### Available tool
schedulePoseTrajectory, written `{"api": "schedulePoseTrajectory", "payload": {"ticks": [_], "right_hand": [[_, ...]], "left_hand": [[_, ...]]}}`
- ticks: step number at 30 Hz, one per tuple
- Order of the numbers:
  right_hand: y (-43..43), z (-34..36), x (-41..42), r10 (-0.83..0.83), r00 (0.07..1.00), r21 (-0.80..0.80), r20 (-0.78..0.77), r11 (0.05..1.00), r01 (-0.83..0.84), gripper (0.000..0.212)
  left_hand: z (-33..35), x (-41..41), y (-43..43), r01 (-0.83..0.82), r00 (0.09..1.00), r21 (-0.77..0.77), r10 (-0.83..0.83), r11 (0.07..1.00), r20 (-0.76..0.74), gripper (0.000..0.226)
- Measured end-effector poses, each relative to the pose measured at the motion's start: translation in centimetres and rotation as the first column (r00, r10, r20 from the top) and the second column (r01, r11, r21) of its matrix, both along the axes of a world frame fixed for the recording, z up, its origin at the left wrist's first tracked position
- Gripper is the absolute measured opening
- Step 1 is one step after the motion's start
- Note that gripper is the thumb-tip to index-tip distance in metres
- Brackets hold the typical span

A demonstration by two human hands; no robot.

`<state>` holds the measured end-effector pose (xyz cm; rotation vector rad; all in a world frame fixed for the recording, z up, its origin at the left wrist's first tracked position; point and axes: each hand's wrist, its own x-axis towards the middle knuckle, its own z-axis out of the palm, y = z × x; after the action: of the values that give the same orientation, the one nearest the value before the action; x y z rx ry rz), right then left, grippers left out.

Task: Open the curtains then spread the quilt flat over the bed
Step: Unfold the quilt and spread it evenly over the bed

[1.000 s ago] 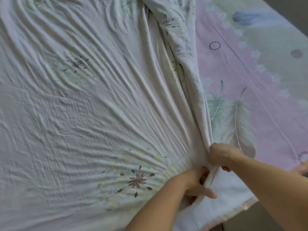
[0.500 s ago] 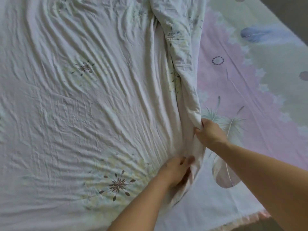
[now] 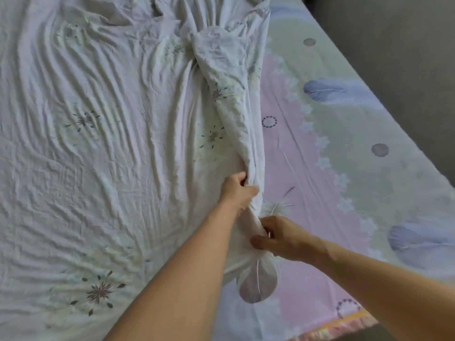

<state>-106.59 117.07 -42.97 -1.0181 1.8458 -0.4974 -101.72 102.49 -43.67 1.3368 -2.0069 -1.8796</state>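
Quilt (image 3: pixel 98 168): its rolled right edge runs lengthwise away from you, your left grip (image 3: pixel 237 190) curled round it farther up, your right grip (image 3: pixel 283 238) pinching it nearer, the uncovered bed (image 3: pixel 344 156) lying to the right of both.

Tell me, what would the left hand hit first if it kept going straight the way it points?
Probably the bunched fold of the quilt, which the left hand grips; the fold runs on straight ahead of the fingers. Depth is hard to judge.
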Motion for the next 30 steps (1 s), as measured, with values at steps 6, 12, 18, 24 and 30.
{"api": "schedulePoseTrajectory", "payload": {"ticks": [6,12,18,24,30], "right_hand": [[-0.2,1.5,-6.8,-0.682,0.705,-0.107,0.194,0.7,0.706,0.033],[-3.7,2.2,-12.2,-0.693,0.712,-0.045,-0.11,0.719,0.693,0.047],[-1.5,1.4,-13.1,-0.553,0.754,0.023,-0.355,0.801,0.598,0.013],[6.6,3.4,-20.2,-0.541,0.646,-0.023,-0.539,0.776,0.631,0.01],[14.5,4.5,-21.2,-0.289,0.838,-0.085,-0.462,0.956,0.282,0.009]], "left_hand": [[2.5,-1.3,3.2,0.289,0.953,0.126,-0.273,0.949,-0.129,0.027],[1.1,-0.4,8.8,0.541,0.841,0.211,-0.531,0.814,-0.106,0.046],[0.3,-0.8,10.8,0.642,0.758,0.21,-0.651,0.737,-0.037,0.037],[1.0,-7.9,11.2,0.301,0.95,0.183,-0.311,0.936,0.026,0.027],[3.6,-19.1,14.3,-0.085,0.995,0.255,0.096,0.963,-0.033,0.065]]}}
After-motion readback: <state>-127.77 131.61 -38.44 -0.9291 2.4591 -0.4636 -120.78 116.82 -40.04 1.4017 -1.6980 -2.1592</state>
